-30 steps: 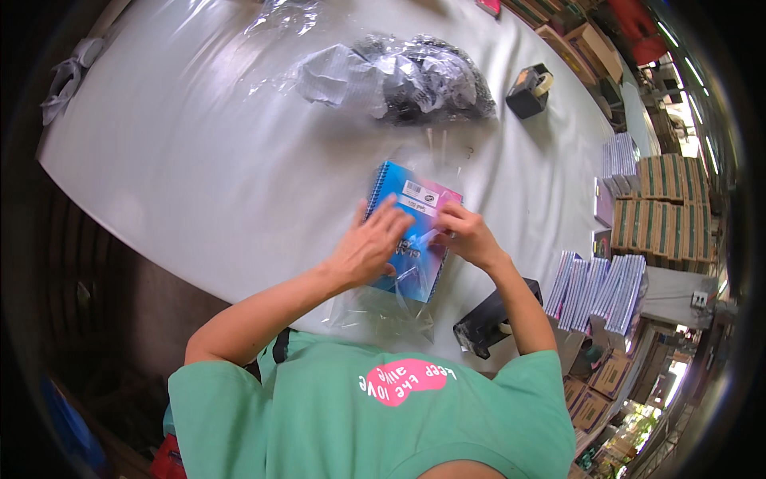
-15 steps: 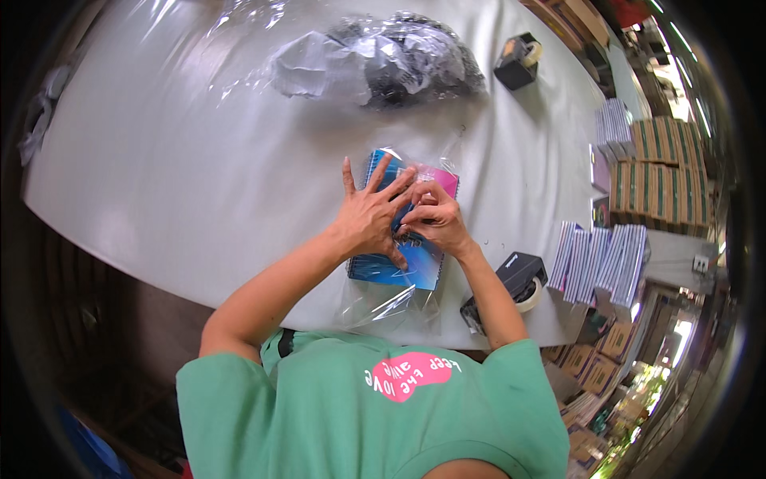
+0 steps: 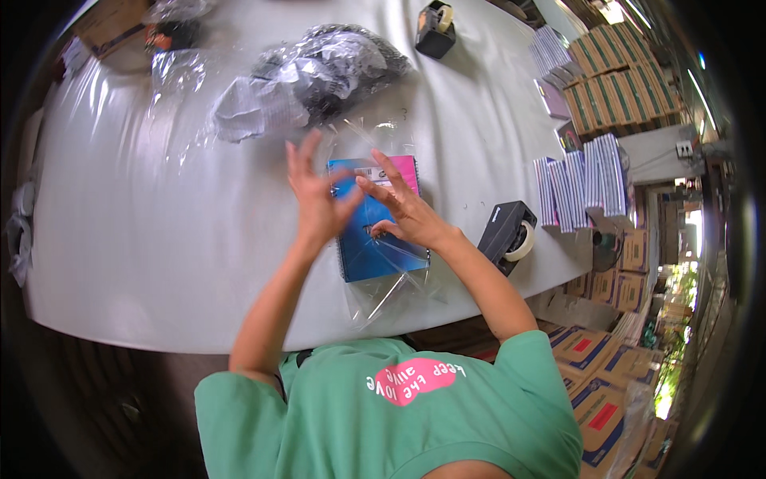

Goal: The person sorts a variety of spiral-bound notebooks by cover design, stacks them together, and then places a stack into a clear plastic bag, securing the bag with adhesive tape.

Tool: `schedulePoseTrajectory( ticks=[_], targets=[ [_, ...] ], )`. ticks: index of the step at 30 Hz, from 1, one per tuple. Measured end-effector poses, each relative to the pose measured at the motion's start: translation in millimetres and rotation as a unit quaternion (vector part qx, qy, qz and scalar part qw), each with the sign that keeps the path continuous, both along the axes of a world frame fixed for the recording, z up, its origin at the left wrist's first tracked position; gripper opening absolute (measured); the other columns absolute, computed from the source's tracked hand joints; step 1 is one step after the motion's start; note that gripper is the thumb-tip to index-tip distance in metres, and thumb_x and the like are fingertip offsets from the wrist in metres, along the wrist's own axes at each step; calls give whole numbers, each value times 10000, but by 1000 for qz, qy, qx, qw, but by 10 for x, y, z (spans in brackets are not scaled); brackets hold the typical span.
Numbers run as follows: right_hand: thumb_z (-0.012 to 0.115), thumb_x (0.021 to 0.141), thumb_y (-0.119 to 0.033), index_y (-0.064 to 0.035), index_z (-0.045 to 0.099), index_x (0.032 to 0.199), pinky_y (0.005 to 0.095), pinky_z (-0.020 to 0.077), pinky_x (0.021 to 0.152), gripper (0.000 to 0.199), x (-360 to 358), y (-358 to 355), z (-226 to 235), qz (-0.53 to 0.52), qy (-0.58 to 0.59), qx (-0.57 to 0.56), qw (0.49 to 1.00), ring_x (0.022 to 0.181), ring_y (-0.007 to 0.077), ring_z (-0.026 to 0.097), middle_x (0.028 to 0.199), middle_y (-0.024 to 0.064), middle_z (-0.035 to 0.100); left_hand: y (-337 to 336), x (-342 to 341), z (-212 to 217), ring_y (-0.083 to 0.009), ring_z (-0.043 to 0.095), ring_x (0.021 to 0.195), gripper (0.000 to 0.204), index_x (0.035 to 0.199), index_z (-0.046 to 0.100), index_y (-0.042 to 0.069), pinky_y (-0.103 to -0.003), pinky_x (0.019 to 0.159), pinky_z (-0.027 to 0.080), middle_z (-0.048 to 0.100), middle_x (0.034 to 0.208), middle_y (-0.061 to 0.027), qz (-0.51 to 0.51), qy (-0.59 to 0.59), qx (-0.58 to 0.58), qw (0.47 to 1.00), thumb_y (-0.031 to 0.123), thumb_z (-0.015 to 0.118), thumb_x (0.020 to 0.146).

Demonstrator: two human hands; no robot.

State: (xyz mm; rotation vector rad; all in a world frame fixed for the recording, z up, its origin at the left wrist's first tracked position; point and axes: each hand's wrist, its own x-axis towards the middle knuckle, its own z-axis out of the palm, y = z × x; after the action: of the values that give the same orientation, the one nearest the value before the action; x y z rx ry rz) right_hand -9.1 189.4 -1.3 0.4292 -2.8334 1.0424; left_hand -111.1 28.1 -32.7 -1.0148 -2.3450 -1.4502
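Observation:
A spiral-bound notebook (image 3: 371, 259) with a blue and pink cover lies on the white-covered table in front of me. Clear plastic film (image 3: 375, 307) is around it, sticking out beyond its near and far ends. My left hand (image 3: 317, 203) is raised by the notebook's left edge, its fingers apart and smeared by motion. Over the right part of the cover hovers my right hand (image 3: 415, 215), fingers spread, with nothing visible in them. Whether its thumb touches the cover I cannot tell. A black tape dispenser (image 3: 499, 231) stands to the right, beside my right forearm.
Crumpled clear and dark plastic (image 3: 335, 72) lies beyond the notebook. A second tape dispenser (image 3: 435, 36) stands at the far side. To the right are stacked booklets (image 3: 586, 180), bundled stacks (image 3: 626, 92) and cardboard boxes (image 3: 590, 359). A box (image 3: 112, 28) sits at the far left.
Both hands were pressed together on the notebook; now they have parted, the left lifting up and leftward, the right opening its fingers. The whole view has turned and shifted.

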Motion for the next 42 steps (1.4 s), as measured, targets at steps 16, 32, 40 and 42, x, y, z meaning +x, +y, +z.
schedulePoseTrajectory(
  ticks=[16,32,40,42],
  targets=[
    [701,739,-69,-26,656,849,245,470,700,127,2179,-413,637,-437,-106,-173,876,833,124,595,1054,101,634,-178,225,-9,-362,351,1292,625,1213,592,257,-408,1018,372,-119,1490,-216,-153,-211,-154,953,297,819,631],
    [657,831,-311,-77,713,790,480,252,957,244,2759,-63,-262,-750,-39,-75,656,1230,195,338,1233,39,526,-119,256,168,-349,314,1318,632,1207,595,273,-418,1025,363,-93,1490,-223,-146,-231,-187,944,353,814,620],
    [612,837,-99,-75,602,1184,205,323,378,348,1371,-76,850,-395,-238,-226,858,446,40,453,707,52,661,-167,157,-42,-416,440,1202,751,1274,500,318,-445,1009,370,-141,1477,-228,-153,-176,-202,951,445,802,598],
    [653,817,-130,-111,328,1407,181,342,390,674,741,-64,786,-272,-300,-288,868,500,20,475,729,42,658,-147,192,28,-371,287,1305,761,1282,493,300,-439,1047,339,-119,1480,-226,-156,-216,-192,944,417,810,601]
  ],
)
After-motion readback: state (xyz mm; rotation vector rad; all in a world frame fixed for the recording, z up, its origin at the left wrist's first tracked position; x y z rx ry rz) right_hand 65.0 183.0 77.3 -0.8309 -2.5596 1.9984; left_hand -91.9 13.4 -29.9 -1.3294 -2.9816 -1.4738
